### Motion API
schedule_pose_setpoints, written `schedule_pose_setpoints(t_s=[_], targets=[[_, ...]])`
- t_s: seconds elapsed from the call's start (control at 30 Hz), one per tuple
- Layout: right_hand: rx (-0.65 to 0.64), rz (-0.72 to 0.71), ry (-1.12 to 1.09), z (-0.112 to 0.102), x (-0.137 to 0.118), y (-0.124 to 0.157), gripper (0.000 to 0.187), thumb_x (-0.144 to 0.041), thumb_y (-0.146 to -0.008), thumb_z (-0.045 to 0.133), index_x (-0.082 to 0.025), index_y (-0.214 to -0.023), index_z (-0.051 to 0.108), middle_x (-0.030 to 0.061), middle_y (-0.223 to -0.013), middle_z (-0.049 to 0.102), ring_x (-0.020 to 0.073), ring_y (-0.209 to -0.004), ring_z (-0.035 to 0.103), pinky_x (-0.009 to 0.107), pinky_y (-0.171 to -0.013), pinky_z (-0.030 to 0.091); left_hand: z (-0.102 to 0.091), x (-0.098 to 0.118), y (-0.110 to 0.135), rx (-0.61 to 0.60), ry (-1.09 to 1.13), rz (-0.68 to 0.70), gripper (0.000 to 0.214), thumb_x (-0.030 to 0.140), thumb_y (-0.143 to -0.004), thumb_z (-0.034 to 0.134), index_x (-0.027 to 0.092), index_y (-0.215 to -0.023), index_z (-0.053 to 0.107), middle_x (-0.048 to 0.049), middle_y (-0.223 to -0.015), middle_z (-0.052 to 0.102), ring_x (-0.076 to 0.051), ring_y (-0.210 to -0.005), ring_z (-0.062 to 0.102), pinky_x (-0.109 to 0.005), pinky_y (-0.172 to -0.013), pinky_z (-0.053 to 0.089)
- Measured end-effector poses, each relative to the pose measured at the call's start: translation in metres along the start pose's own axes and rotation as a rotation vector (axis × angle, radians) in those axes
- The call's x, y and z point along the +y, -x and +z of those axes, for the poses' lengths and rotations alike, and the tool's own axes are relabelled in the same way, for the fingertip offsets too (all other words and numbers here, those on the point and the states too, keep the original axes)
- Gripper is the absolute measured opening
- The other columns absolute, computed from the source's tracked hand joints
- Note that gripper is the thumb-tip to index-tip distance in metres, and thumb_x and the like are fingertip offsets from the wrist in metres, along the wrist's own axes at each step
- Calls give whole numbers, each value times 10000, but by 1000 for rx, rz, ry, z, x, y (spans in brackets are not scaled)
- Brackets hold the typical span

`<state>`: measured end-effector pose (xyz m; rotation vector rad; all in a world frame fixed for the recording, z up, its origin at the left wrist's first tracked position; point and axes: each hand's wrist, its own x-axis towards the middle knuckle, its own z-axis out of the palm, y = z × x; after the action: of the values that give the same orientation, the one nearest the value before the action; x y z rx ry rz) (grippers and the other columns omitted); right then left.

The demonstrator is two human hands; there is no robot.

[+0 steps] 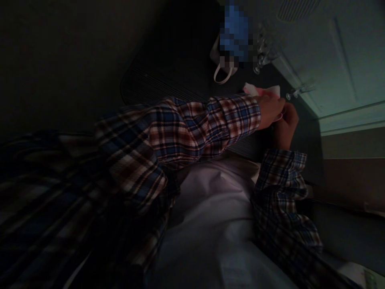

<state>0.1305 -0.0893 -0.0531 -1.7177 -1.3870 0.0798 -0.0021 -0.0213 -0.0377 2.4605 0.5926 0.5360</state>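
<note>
The scene is very dark. My left hand (269, 110), in a plaid sleeve, reaches across to the right with its fingers closed at a pink and white cloth (266, 91). Right beside it, my right hand (287, 120) is bent at the wrist with its fingers curled against the left one. A thin, pale curved edge (279, 117) shows between the two hands; what it belongs to is hidden. Just past the hands, a clear stemmed glass (299, 91) stands on the dark surface.
Several clear glasses (264, 52) cluster farther back along a pale panelled wall (345, 60). Left of them is a white handled container (223, 76) with a blurred-out blue patch above it. A dark ribbed surface (168, 82) spreads to the left.
</note>
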Motion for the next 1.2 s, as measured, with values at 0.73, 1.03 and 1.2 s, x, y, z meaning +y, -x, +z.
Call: schedule_pose_setpoints(t_s=[0.73,1.03,1.2], targets=[[-6,0,-17,-1,4,0,334,-401,-711,550,-79,-769,482,5,-733,477,15,-700,400,165,-676,338,-6,3,2,-43,-33,7,453,316,-979,329,74,-1332,480,-167,-1214,543,-279,-1177,547,-445,-989,454],[-13,-17,-48,0,3,1,364,-429,-715,571,-81,-765,477,5,-721,474,15,-687,410,164,-658,332,-8,2,4,-62,-57,11,459,316,-975,317,89,-1342,472,-158,-1283,516,-232,-1228,521,-398,-1034,442],[-8,-2,-62,1,2,1,342,-406,-698,566,-81,-770,487,7,-734,482,16,-699,416,165,-664,341,-8,0,4,-35,-87,40,490,366,-956,276,121,-1320,494,-117,-1305,523,-197,-1186,547,-363,-956,472]])
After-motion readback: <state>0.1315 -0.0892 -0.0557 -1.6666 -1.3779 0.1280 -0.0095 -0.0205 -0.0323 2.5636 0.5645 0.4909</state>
